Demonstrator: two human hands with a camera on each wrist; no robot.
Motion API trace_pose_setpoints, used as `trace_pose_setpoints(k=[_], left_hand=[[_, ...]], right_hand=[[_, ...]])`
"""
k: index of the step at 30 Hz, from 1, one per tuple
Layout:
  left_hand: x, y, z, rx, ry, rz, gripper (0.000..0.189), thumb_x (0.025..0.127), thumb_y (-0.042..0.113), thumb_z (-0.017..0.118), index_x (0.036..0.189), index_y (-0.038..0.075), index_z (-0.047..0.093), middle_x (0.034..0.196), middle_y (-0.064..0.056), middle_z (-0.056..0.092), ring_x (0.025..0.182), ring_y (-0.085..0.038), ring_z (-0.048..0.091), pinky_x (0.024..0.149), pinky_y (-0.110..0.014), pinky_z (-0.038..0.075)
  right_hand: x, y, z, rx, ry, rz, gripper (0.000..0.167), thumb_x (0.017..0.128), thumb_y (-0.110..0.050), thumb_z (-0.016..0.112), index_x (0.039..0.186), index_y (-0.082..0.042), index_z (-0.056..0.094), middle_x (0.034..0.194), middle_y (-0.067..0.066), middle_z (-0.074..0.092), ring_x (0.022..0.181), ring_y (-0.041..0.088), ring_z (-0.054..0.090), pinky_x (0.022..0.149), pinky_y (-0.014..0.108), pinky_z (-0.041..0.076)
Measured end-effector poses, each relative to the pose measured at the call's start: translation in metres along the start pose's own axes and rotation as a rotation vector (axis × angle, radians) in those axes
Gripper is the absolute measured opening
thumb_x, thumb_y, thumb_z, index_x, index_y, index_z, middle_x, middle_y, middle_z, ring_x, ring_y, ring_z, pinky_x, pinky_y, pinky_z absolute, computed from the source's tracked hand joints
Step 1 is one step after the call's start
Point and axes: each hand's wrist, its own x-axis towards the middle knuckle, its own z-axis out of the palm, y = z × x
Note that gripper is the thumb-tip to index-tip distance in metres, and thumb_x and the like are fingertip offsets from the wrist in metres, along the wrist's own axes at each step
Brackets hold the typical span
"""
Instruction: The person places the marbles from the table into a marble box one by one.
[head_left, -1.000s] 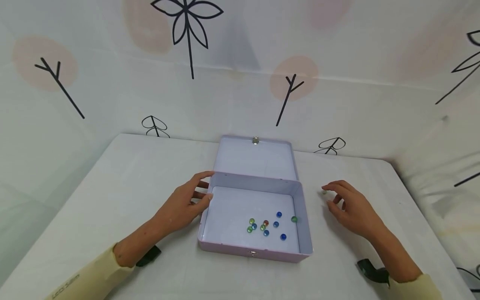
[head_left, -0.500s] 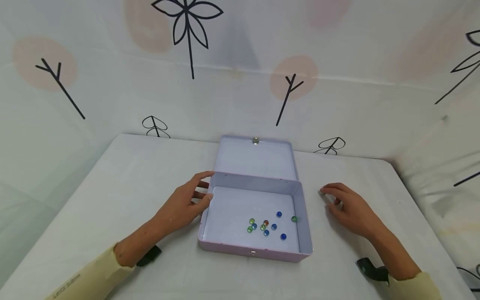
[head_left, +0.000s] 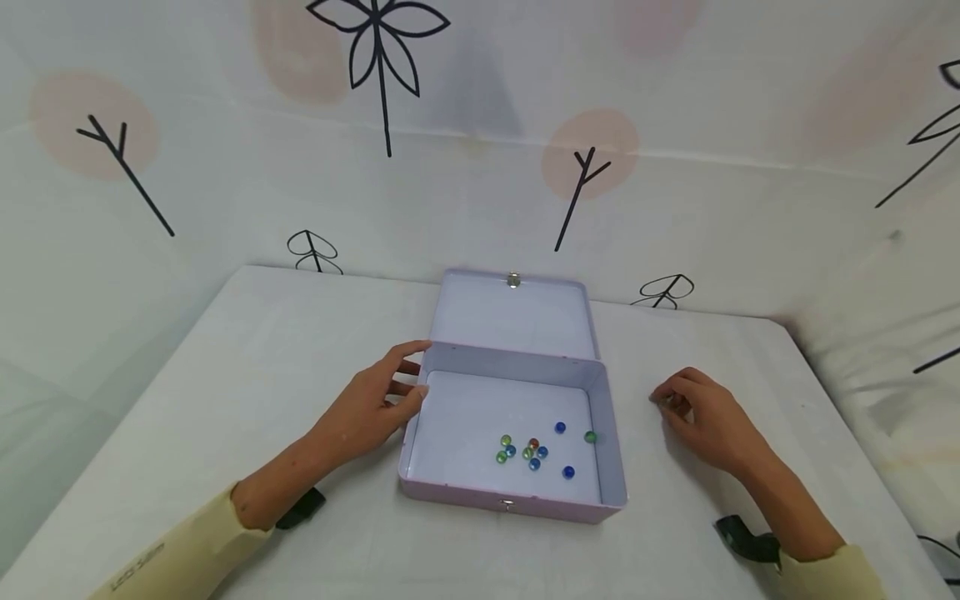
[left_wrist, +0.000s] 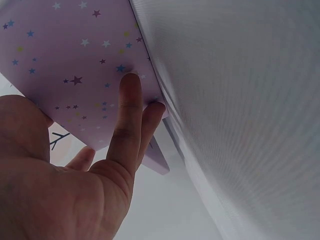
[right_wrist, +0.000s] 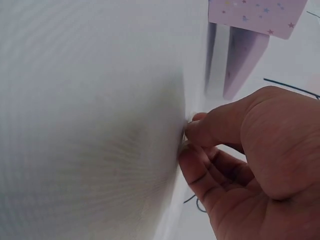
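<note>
A lilac tin box [head_left: 517,515] lies with its lid thrown back. Several glass marbles [head_left: 534,444], blue, green and one reddish, rest on its floor. My left hand [head_left: 367,408] holds the box's left wall; the thumb hooks over the rim. In the left wrist view, two long fingers [left_wrist: 131,107] press against the star-patterned outside. To the right of the box, my right hand [head_left: 701,421] pinches a small marble low at the tabletop. Thumb and fingertips [right_wrist: 187,157] nearly hide it.
The box's open lid [head_left: 517,312] lies toward the back edge of the white-covered table [head_left: 300,333]. Behind rises a white cloth [head_left: 465,192] with printed plants. Dark straps sit at both wrists.
My right fingertips have come together over the marble that showed beside them, and drawn slightly nearer. One blue marble in the box has rolled left to the cluster. The left hand stays put.
</note>
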Motion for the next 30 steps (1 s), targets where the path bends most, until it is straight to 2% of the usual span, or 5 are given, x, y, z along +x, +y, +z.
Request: trace_pose_setpoints(k=[8, 18, 22, 30], left_hand=[[-0.001, -0.001, 0.000, -0.004, -0.001, 0.001, 0.063, 0.108, 0.029, 0.063, 0.163, 0.037, 0.034, 0.142, -0.007, 0.062, 0.115, -0.020, 0.072, 0.092, -0.037, 0.062], [0.000, 0.000, 0.000, -0.012, -0.001, 0.015, 0.063, 0.108, 0.027, 0.063, 0.164, 0.033, 0.035, 0.140, -0.008, 0.063, 0.114, -0.020, 0.073, 0.090, -0.035, 0.062], [0.000, 0.000, 0.001, -0.007, 0.002, 0.016, 0.063, 0.107, 0.027, 0.063, 0.164, 0.033, 0.035, 0.140, -0.008, 0.063, 0.114, -0.020, 0.073, 0.090, -0.034, 0.063], [0.000, 0.000, 0.001, -0.008, 0.003, 0.020, 0.063, 0.107, 0.027, 0.064, 0.163, 0.032, 0.035, 0.140, -0.009, 0.064, 0.113, -0.021, 0.073, 0.089, -0.035, 0.063]], right_hand=[[-0.001, 0.001, 0.001, -0.014, 0.015, -0.008, 0.021, 0.086, 0.008, 0.077, 0.101, -0.006, 0.075, 0.100, 0.006, 0.064, 0.086, 0.019, 0.057, 0.069, 0.022, 0.051], [-0.001, -0.005, -0.001, 0.004, 0.046, -0.029, 0.023, 0.085, 0.009, 0.077, 0.102, -0.005, 0.074, 0.100, 0.004, 0.065, 0.085, 0.017, 0.059, 0.069, 0.020, 0.053], [-0.003, -0.015, -0.004, 0.015, 0.079, -0.069, 0.026, 0.083, 0.012, 0.076, 0.101, -0.007, 0.074, 0.101, 0.002, 0.065, 0.084, 0.012, 0.060, 0.070, 0.018, 0.053], [-0.007, -0.040, -0.012, 0.034, 0.161, -0.209, 0.034, 0.079, 0.017, 0.078, 0.099, -0.011, 0.074, 0.099, -0.005, 0.065, 0.080, 0.004, 0.059, 0.070, 0.014, 0.051]])
